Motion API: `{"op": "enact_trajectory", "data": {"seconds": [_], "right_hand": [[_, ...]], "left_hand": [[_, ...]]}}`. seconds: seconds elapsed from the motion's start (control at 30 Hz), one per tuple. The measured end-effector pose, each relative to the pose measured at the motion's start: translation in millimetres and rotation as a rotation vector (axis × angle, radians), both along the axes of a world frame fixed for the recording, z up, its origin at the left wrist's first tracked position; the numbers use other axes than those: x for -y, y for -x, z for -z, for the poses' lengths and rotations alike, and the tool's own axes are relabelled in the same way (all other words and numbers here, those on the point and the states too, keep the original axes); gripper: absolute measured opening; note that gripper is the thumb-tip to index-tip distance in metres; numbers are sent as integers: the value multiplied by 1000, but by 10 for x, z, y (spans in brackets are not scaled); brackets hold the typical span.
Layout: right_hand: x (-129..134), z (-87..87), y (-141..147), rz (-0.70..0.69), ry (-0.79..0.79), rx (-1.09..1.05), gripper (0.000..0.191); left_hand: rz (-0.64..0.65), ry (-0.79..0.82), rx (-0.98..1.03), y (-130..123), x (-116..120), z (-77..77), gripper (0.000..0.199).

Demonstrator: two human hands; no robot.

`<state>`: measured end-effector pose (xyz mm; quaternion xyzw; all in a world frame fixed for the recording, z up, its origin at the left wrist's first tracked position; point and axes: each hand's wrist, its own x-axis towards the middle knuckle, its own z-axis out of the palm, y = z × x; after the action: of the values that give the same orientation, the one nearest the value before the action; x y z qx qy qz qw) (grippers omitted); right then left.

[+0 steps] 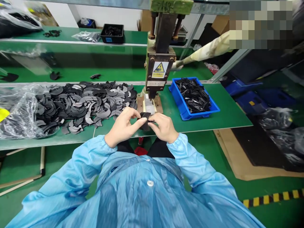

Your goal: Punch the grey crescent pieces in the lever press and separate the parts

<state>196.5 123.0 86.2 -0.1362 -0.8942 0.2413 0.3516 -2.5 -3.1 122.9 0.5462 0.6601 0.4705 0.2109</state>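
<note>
A long green table (230,114) runs in front of you, flat and smooth. On it stands a tall metal press (161,53), boxy and worn, with a yellow warning sign (159,68) on its front. To the left of the press is a wide heap of curved pieces (95,101). They are black and gray, thin and flat, many bent like little moons. A clear plastic bag (28,110), crinkled and shiny, lies against the heap's left end. To the right of the press sits a blue bin (199,114) with straight sides, full of thin black strips.

Your left hand (125,125) and right hand (163,126) meet near the table's front edge, just in front of the press's brown base (140,103). Between them is a black piece (145,126). It lies right at your fingertips, so neither hand is nearer. Your left thumb and finger pinch it from the left; your right ones pinch its right edge. Its long way seems to point from the press toward your tummy, but your fingers hide part, so its full shape is hard to tell. It looks flat, dark and stiff.
</note>
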Motion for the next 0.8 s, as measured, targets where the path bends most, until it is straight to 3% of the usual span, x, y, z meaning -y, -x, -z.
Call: {"op": "enact_trajectory", "data": {"seconds": [0.13,0.3,0.43,0.5,0.6,0.8], "right_hand": [[34,17,-28,-18,-23,-6,12],[85,50,-87,1,28,-106,9],[119,119,-119,66,120,-245,11],[124,160,-124,80,160,-280,11],[127,219,-129,81,200,-282,13],[117,307,-161,99,248,-242,15]], "left_hand": [[78,50,-31,-38,-108,-13,39],[130,148,205,-98,-228,13,45],[117,80,546,-188,-202,25,41],[183,143,682,-209,-174,23,46],[305,251,732,-202,-149,28,50],[298,284,833,-223,-157,80,50]]}}
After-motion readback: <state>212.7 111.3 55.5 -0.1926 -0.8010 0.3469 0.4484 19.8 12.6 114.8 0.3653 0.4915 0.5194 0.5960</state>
